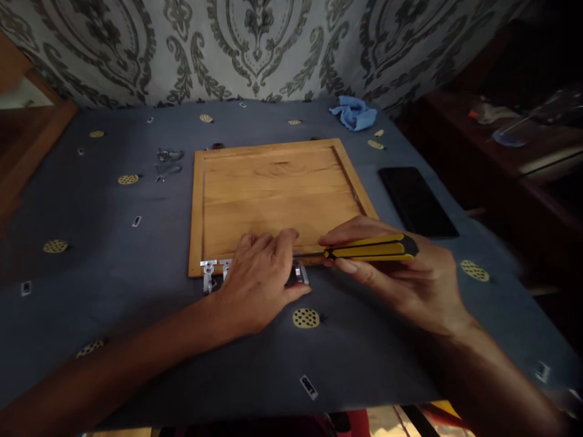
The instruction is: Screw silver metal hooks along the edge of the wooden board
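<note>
A framed wooden panel (277, 188), like a small cabinet door, lies flat on the cloth. Along its near edge sit metal hinges (208, 274), partly covered by my left hand (259, 279). That hand presses over the edge with fingers curled, the thumb and forefinger around another hinge (300, 273); the fingertips are partly hidden. My right hand (401, 279) is closed around the yellow and black handle of a screwdriver (368, 247). Its thin shaft points left along the panel's near edge to the left fingers, where the tip is hidden.
A black phone (418, 201) lies right of the panel. Behind it is a crumpled blue cloth (354, 113). Small metal pieces (167, 156) lie to the left on the pineapple-print tablecloth (100, 212). A patterned curtain (255, 48) hangs at the far edge.
</note>
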A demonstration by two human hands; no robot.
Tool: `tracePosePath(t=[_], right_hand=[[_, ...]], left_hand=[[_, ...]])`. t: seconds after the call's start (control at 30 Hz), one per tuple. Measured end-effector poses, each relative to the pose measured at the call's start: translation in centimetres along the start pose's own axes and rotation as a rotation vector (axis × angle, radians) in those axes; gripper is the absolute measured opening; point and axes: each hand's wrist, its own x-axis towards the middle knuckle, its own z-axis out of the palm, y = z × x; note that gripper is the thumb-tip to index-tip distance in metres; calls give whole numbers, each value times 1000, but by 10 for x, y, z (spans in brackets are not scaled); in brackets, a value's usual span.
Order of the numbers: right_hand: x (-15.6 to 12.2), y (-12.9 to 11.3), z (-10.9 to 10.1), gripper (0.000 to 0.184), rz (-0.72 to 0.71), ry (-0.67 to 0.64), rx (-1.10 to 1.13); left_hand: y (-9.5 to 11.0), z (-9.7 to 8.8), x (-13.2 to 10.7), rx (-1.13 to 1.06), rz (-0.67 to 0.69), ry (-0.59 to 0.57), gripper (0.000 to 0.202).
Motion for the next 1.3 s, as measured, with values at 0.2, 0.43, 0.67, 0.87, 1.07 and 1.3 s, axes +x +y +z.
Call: tracePosePath(t=[0.2,0.43,0.67,0.87,1.07,1.3], right_hand=[[-1,1,7,13,-150,108,-213],[-5,-8,23,13,-150,249,-460],[-6,2,23,3,-105,261,-383],[-8,0,22,7,-110,522,-174],[-13,8,19,7,104,425,-188],[-14,10,24,3,89,378,-190]], left_hand=[[0,1,0,18,11,15,56],[-1,1,0,7,2,6,57],[-1,1,0,4,-8,-1,56],[-1,2,-1,1,3,6,53],[0,1,0,7,-11,-3,55],[0,1,0,7,-13,-1,59]])
